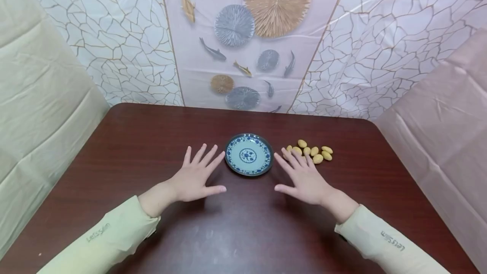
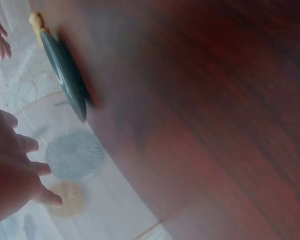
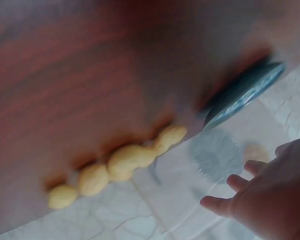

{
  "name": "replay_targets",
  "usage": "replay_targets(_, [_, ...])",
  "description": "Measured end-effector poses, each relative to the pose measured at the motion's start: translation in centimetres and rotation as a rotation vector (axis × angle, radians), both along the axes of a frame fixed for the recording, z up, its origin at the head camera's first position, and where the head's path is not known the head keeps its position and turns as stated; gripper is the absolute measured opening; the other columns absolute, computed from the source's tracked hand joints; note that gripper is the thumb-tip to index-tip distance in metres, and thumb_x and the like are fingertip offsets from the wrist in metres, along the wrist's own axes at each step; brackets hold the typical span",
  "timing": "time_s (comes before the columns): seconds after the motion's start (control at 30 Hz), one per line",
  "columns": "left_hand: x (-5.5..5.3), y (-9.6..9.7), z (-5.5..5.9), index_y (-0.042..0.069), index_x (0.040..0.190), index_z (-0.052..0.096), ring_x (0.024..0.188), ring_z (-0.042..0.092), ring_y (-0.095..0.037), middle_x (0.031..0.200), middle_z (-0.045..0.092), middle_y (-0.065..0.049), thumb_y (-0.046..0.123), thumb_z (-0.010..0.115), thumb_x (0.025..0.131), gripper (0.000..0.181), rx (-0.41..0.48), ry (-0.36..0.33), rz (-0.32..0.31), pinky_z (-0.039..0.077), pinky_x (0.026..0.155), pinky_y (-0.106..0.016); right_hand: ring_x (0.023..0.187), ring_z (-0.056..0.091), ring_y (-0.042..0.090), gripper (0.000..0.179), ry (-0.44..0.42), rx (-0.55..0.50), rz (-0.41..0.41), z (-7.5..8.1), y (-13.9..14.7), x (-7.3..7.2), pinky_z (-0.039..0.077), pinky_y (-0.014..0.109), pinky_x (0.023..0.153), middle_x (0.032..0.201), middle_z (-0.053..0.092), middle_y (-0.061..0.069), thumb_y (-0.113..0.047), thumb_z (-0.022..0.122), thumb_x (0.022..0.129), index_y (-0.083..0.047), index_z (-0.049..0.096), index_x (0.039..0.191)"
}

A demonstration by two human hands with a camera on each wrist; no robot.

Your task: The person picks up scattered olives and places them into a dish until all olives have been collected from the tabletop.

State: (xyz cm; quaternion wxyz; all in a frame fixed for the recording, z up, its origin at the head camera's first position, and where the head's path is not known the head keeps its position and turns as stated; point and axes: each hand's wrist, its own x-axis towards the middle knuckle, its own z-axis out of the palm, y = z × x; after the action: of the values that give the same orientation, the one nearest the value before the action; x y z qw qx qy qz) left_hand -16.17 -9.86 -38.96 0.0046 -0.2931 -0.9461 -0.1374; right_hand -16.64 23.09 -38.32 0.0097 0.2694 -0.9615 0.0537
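A round plate (image 1: 249, 155) with a pale blue middle, a blue floral border and a dark rim lies on the table between the two hands. To its left, my left hand (image 1: 197, 176) is spread palm down above the table, holding nothing. On the plate's other side my right hand (image 1: 306, 181) is spread the same way, also holding nothing. Several small yellow oval pieces (image 1: 317, 159) lie in a loose group past the right fingertips, which hide some of them. In the right wrist view the yellow pieces (image 3: 127, 162) sit on the tabletop, apart from the hand (image 3: 260, 200).
The dark red-brown wooden table (image 1: 243, 231) has rounded far corners. Behind it hangs a patterned cloth (image 1: 266, 83) with fish and round leaf shapes. Pale draped cloths (image 1: 38, 96) close off the left and right sides.
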Motion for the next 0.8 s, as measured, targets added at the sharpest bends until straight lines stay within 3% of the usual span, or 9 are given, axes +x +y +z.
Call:
replay_targets(0.17, [-1.3,0.0,0.2,0.014,0.150,0.020,0.142,0.013,-0.042,0.155,0.019,-0.015,0.057,0.055,0.085,0.085,0.090,-0.126,0.088,0.007,0.111,-0.069,0.139,0.020,0.040,0.080,-0.002,-0.058,-0.076,0.8,1.4,-1.7,0.015,0.066,0.111,0.153,0.024,0.016,-0.049,0.058,0.087,-0.015,0.022,0.149])
replay_targets(0.4, [-3.0,0.3,0.2,0.010,0.149,0.021,0.139,0.022,-0.038,0.153,0.026,-0.015,0.054,0.054,0.088,0.082,0.295,-0.283,0.192,0.022,0.113,-0.059,0.132,0.027,0.042,0.068,-0.021,-0.186,-0.160,1.7,3.8,-4.0,0.026,0.063,0.105,0.146,0.032,0.021,-0.044,0.051,0.093,-0.009,0.028,0.146])
replay_targets(0.5, [-3.8,0.7,0.1,0.008,0.148,0.024,0.139,0.025,-0.035,0.151,0.030,-0.014,0.052,0.056,0.087,0.081,0.392,-0.331,0.225,0.026,0.114,-0.054,0.130,0.029,0.042,0.065,-0.062,-0.239,-0.210,2.0,4.8,-4.8,0.031,0.061,0.103,0.142,0.035,0.024,-0.044,0.047,0.095,-0.007,0.030,0.145])
replay_targets(0.67, [-5.1,1.6,-0.1,0.007,0.145,0.031,0.129,0.042,-0.033,0.142,0.042,-0.018,0.045,0.061,0.086,0.076,0.550,-0.393,0.285,0.038,0.108,-0.048,0.128,0.030,0.042,0.067,-0.155,-0.317,-0.309,2.2,6.3,-5.9,0.036,0.060,0.099,0.139,0.033,0.028,-0.048,0.039,0.097,-0.003,0.027,0.145])
replay_targets(0.8, [-6.0,2.1,-0.6,0.007,0.143,0.034,0.122,0.049,-0.032,0.136,0.047,-0.019,0.042,0.062,0.086,0.072,0.624,-0.440,0.341,0.045,0.101,-0.045,0.120,0.042,0.043,0.070,-0.206,-0.409,-0.405,2.4,7.3,-6.5,0.040,0.057,0.097,0.133,0.039,0.030,-0.051,0.038,0.096,0.002,0.031,0.141])
